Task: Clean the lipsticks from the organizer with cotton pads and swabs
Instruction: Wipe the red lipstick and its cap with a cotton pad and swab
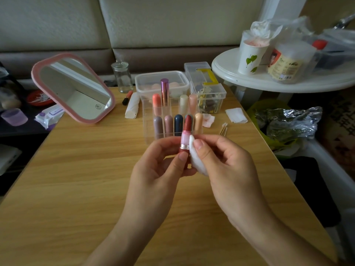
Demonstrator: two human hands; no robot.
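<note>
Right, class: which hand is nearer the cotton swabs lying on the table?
Right. The right hand, pinching a cotton pad, is just in front of the cotton swabs; the left hand, gripping the lipstick, lies farther off to their left.

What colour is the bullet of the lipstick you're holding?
Deep red, on the lipstick in the left hand; the head view shows it.

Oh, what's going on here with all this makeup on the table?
A person is cleaning lipsticks. The left hand holds an uncapped red lipstick upright by its base, and the right hand pinches a white cotton pad against the side of its tube. Behind the hands, a clear organizer holds the other lipsticks, standing in its compartments. A few cotton swabs lie on the wooden table to its right, with no hand on them.
</note>
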